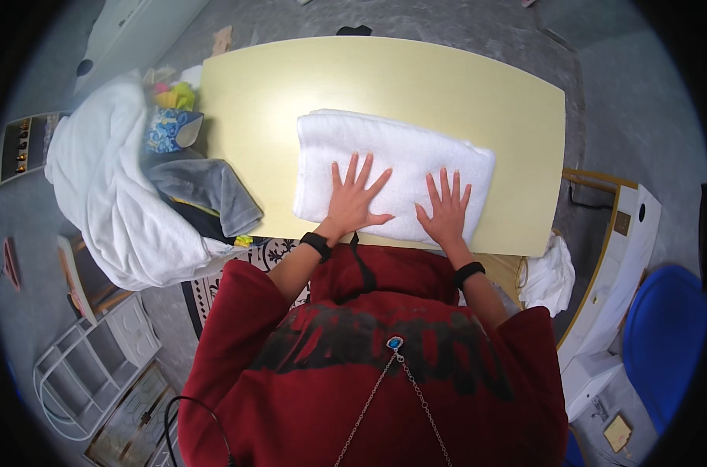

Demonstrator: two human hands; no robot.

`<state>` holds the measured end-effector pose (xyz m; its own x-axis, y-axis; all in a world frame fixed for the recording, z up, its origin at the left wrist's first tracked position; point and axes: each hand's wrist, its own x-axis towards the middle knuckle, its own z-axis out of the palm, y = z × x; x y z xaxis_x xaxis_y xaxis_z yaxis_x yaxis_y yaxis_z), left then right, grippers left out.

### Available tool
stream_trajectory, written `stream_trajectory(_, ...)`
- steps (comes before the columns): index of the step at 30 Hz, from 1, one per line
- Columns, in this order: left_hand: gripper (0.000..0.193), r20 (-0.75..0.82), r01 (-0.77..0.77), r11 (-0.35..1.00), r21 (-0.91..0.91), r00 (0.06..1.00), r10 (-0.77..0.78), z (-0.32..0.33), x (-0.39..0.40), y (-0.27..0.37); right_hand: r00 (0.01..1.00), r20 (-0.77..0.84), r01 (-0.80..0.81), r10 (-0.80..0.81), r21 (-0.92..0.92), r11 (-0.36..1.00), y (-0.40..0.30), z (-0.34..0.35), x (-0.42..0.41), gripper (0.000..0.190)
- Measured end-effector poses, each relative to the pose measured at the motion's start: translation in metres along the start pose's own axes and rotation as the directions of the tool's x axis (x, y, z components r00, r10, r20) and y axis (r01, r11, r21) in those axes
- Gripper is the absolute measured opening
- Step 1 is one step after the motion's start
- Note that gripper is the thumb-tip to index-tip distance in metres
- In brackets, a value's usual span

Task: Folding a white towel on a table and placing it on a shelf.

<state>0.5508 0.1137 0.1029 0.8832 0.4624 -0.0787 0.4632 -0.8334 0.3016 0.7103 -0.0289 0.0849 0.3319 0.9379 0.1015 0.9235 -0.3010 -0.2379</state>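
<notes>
A folded white terry towel lies flat near the front edge of a pale yellow table. My left hand presses on the left-middle part of the towel, palm down with the fingers spread. To its right, my right hand rests flat on the towel's right part, its fingers also apart. Neither hand grips the cloth. The folded layers show along the towel's far edge, and the front edge is partly covered by my hands and wrists.
Heaped at the table's left end are a large white towel or blanket, a grey cloth and a blue floral cloth. Crumpled white fabric sits below the right front corner. Beyond it stand a white cabinet and a blue chair.
</notes>
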Motion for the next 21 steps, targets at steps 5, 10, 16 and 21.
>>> stream_trajectory(5, 0.08, -0.003, 0.014, 1.0, 0.022, 1.0, -0.014, 0.008, 0.001, -0.001, 0.999, -0.024, -0.03, 0.03, -0.026, 0.999, 0.0, 0.014, 0.002, 0.061)
stream_trajectory(10, 0.08, -0.033, 0.016, 1.0, 0.027, 0.999, -0.015, 0.01, 0.0, -0.001, 0.998, -0.055, -0.031, 0.028, -0.044, 0.999, -0.003, 0.01, 0.004, 0.062)
stream_trajectory(16, 0.077, -0.011, 0.005, 0.999, -0.039, 1.0, -0.006, -0.01, -0.001, 0.022, 0.966, -0.207, -0.133, 0.158, 0.128, 0.983, 0.016, -0.006, 0.026, 0.045)
stream_trajectory(21, 0.074, 0.018, -0.135, 0.99, -0.038, 0.991, 0.136, 0.003, 0.01, 0.035, 0.948, -0.137, -0.304, 0.286, -0.141, 0.942, 0.055, 0.005, 0.058, 0.04)
